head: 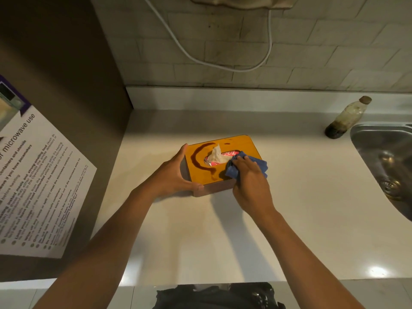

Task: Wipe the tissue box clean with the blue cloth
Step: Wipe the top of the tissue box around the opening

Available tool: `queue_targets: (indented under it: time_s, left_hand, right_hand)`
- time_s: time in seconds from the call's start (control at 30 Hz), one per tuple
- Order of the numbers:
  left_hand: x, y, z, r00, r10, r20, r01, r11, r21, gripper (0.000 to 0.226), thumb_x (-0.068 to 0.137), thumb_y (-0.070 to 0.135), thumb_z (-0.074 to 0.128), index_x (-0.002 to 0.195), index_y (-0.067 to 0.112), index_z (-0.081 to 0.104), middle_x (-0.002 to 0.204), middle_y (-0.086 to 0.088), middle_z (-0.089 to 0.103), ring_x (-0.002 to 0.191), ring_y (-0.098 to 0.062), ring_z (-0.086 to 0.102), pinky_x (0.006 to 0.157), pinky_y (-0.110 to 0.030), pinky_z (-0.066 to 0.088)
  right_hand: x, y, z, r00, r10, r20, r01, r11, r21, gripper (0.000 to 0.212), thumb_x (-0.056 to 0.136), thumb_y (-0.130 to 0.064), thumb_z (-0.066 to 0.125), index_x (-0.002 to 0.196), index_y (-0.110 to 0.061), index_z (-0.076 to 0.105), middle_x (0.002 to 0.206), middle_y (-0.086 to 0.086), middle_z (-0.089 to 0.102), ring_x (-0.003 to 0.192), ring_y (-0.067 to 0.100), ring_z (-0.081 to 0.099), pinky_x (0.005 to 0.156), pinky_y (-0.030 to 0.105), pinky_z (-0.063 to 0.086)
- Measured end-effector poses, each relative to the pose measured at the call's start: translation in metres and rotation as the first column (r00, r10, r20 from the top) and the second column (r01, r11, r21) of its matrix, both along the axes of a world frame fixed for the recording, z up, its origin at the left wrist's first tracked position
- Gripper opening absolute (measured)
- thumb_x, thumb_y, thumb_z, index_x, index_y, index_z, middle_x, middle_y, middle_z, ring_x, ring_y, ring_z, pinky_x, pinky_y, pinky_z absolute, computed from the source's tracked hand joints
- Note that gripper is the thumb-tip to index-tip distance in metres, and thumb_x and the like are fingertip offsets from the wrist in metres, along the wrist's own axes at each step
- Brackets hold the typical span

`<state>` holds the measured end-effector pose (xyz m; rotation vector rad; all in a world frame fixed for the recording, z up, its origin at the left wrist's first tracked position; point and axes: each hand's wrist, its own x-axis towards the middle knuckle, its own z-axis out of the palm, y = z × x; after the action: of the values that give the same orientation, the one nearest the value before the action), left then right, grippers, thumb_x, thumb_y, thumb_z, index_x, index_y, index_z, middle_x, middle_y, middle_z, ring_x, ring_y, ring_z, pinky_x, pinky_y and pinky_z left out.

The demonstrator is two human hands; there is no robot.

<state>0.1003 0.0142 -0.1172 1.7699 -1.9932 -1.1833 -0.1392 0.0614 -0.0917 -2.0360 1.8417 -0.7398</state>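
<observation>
The tissue box (223,165) sits on the pale counter (223,230), left of the sink (383,161) and near the middle of the worktop. The left hand (176,175) grips its left end, thumb on the near side and fingers curled round the far corner. The right hand (249,181) holds the bunched blue cloth (259,166), fingers curled over it, pressing it onto the right part of the orange lid. A dark smear (200,157) curves round the opening's left side, where a tissue (217,156) pokes up. A grimy bottle (347,118) stands far right.
</observation>
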Motion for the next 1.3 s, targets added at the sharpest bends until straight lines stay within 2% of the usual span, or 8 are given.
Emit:
queue_targets:
  time_s: [0.17, 0.4, 0.6, 0.77, 0.9, 1.0, 1.17, 1.3]
  left_hand:
    - [-0.001, 0.003, -0.001, 0.998, 0.040, -0.050, -0.041, 0.999, -0.024, 0.143, 0.046, 0.083, 0.085, 0.156, 0.054, -0.002, 0.162, 0.009, 0.038, 0.142, -0.025, 0.045, 0.108, -0.048, 0.050]
    - [-0.001, 0.005, -0.001, 0.998, 0.059, 0.009, -0.059, 0.998, -0.029, 0.143, 0.042, 0.087, 0.083, 0.152, 0.059, -0.003, 0.166, 0.010, 0.029, 0.148, -0.031, 0.037, 0.108, -0.055, 0.048]
    - [0.001, 0.004, -0.003, 0.999, 0.040, -0.002, -0.040, 0.997, -0.061, 0.139, 0.051, 0.081, 0.084, 0.156, 0.053, -0.003, 0.165, 0.007, 0.033, 0.147, -0.028, 0.039, 0.111, -0.053, 0.046]
    - [0.002, 0.005, -0.002, 0.999, 0.043, -0.013, -0.043, 0.998, -0.036, 0.142, 0.045, 0.086, 0.083, 0.153, 0.058, -0.004, 0.167, 0.009, 0.027, 0.149, -0.031, 0.036, 0.110, -0.057, 0.046]
    - [0.002, 0.006, -0.002, 0.999, 0.021, -0.034, -0.022, 0.999, -0.042, 0.141, 0.048, 0.085, 0.083, 0.154, 0.057, -0.006, 0.169, 0.009, 0.023, 0.151, -0.030, 0.033, 0.112, -0.057, 0.044]
    - [0.006, 0.006, -0.002, 0.997, -0.023, -0.069, 0.021, 0.999, -0.027, 0.141, 0.053, 0.082, 0.083, 0.155, 0.055, -0.010, 0.170, 0.010, 0.018, 0.153, -0.027, 0.028, 0.115, -0.054, 0.041]
    - [0.011, 0.004, 0.000, 0.996, -0.029, -0.087, 0.027, 0.999, -0.023, 0.141, 0.048, 0.083, 0.085, 0.154, 0.059, -0.007, 0.168, 0.012, 0.025, 0.150, -0.025, 0.034, 0.113, -0.049, 0.044]
    - [0.010, 0.005, -0.002, 0.997, -0.014, -0.069, 0.011, 0.999, -0.048, 0.140, 0.050, 0.080, 0.086, 0.154, 0.057, -0.004, 0.169, 0.012, 0.022, 0.152, -0.026, 0.030, 0.110, -0.042, 0.041]
  right_hand:
    - [0.038, 0.031, -0.003, 0.985, 0.169, -0.038, -0.170, 0.984, -0.046, 0.049, 0.072, 0.012, 0.073, 0.120, 0.006, 0.064, 0.121, 0.023, 0.066, 0.117, 0.042, 0.060, 0.099, 0.052, 0.049]
    - [0.006, 0.019, -0.009, 0.999, 0.031, -0.014, -0.031, 0.999, 0.009, 0.047, 0.087, 0.002, 0.063, 0.133, -0.004, 0.058, 0.138, 0.015, 0.057, 0.129, 0.033, 0.052, 0.104, 0.039, 0.045]
    - [0.047, 0.029, -0.007, 0.980, 0.200, -0.015, -0.201, 0.978, -0.060, 0.051, 0.074, 0.015, 0.070, 0.124, 0.003, 0.063, 0.124, 0.021, 0.065, 0.119, 0.039, 0.060, 0.103, 0.042, 0.041]
    - [0.010, 0.038, -0.008, 0.988, 0.153, 0.019, -0.152, 0.988, -0.025, 0.036, 0.085, 0.002, 0.062, 0.118, -0.013, 0.065, 0.116, 0.006, 0.067, 0.098, 0.031, 0.066, 0.074, 0.025, 0.048]
    - [0.020, 0.020, -0.006, 0.996, 0.089, -0.006, -0.090, 0.995, -0.052, 0.032, 0.088, 0.000, 0.065, 0.119, -0.008, 0.066, 0.123, 0.011, 0.064, 0.120, 0.032, 0.057, 0.090, 0.034, 0.051]
    - [0.044, 0.020, -0.005, 0.991, 0.137, -0.010, -0.137, 0.986, -0.091, 0.035, 0.084, 0.003, 0.071, 0.118, -0.003, 0.068, 0.118, 0.014, 0.068, 0.114, 0.033, 0.061, 0.095, 0.028, 0.043]
    - [0.034, 0.042, -0.005, 0.969, 0.244, 0.047, -0.240, 0.968, -0.079, 0.028, 0.086, -0.004, 0.061, 0.113, -0.010, 0.068, 0.108, 0.006, 0.070, 0.095, 0.026, 0.066, 0.074, 0.029, 0.053]
    - [0.015, 0.033, -0.001, 0.986, 0.159, 0.053, -0.156, 0.986, -0.060, 0.023, 0.086, 0.000, 0.063, 0.105, -0.013, 0.067, 0.098, 0.005, 0.069, 0.082, 0.026, 0.065, 0.061, 0.028, 0.051]
